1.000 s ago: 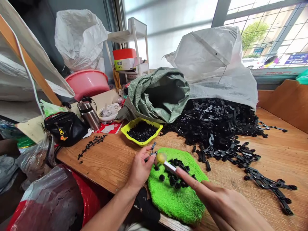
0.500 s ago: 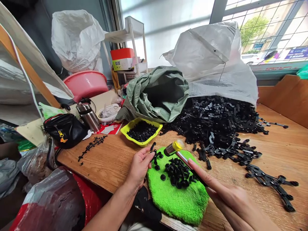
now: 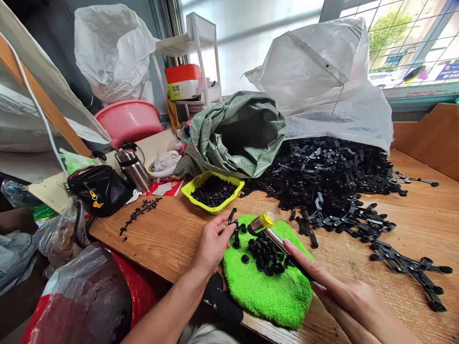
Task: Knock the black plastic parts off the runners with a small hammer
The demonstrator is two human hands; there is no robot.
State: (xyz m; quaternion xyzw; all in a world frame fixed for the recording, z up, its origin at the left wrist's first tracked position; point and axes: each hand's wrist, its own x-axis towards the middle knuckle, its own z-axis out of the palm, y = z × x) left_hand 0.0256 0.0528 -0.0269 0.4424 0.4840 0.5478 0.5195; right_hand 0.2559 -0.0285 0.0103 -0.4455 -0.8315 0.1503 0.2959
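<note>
My left hand (image 3: 215, 240) pinches a black jointed plastic linkage (image 3: 235, 229) between thumb and fingers, at the left edge of a green fluffy cloth (image 3: 267, 303). In my right hand (image 3: 344, 289) is a hammer (image 3: 278, 240) with a metal shaft, a dark handle and a yellow-ringed, clear-tipped head; the index finger lies along its shaft. The hammer head hovers just right of the linkage, over the cloth. Beneath it lies a small heap of black round-headed plastic caps (image 3: 267, 258), with one cap (image 3: 245, 259) lying apart on the left.
A yellow basket (image 3: 215, 209) of black parts stands behind the cloth. A large pile of black linkages (image 3: 330, 181) covers the back right, by a green woven sack (image 3: 204, 138). On the left are a steel flask (image 3: 135, 174), a black bag (image 3: 100, 191) and a strip of black parts (image 3: 139, 215).
The camera view has shifted slightly. The linkage in my left hand is tilted a little differently and hangs more downward. My right hand still holds the hammer near it.
</note>
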